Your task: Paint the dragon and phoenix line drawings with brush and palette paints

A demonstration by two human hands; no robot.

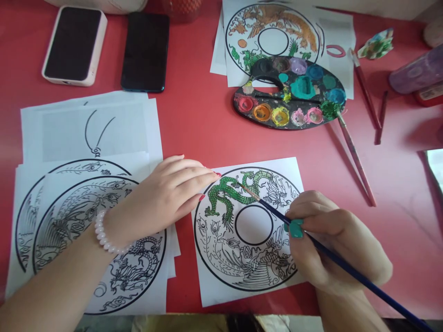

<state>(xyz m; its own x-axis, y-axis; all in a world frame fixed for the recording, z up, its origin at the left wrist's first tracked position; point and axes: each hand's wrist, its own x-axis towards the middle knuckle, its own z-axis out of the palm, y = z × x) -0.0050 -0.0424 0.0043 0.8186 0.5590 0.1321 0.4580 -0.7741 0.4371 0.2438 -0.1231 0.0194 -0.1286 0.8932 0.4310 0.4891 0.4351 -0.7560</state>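
In my right hand (337, 240) I grip a blue-handled paintbrush (277, 213), with thumb and fingers pinched around it. Its tip touches the partly green dragon on a sheet of line art (254, 225), a ring-shaped dragon and phoenix design. My left hand (180, 189), wearing a beaded bracelet (102, 233), lies with fingers stretched out. Its fingertips reach the upper left edge of that sheet, and the palm is over a stack of similar printed sheets (138, 286). Nothing is held in it.
Beyond the sheet lies a black paint palette (256, 117), a second brush (356, 159) leaning on its green well. A partly coloured sheet (235, 78) is under the palette. Two more brushes (367, 92) (381, 117) lie right. A phone (145, 53) and a white-cased device (74, 46) lie upper left.
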